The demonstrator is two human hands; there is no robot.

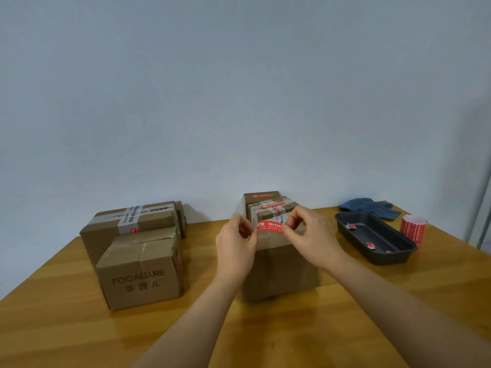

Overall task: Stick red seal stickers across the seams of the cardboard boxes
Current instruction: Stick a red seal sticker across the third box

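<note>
Red seal sticker (269, 226) is pinched taut between left hand (236, 248) and right hand (310, 235), just above the cardboard box (281, 272). Uneven lowering could crease it, or land it beside the seam.

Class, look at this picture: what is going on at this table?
A person stretches a red seal sticker between the left hand and the right hand, just above a brown cardboard box on the wooden table. It is not yet stuck down. A black plastic tray and a roll of red stickers sit to the right.
</note>
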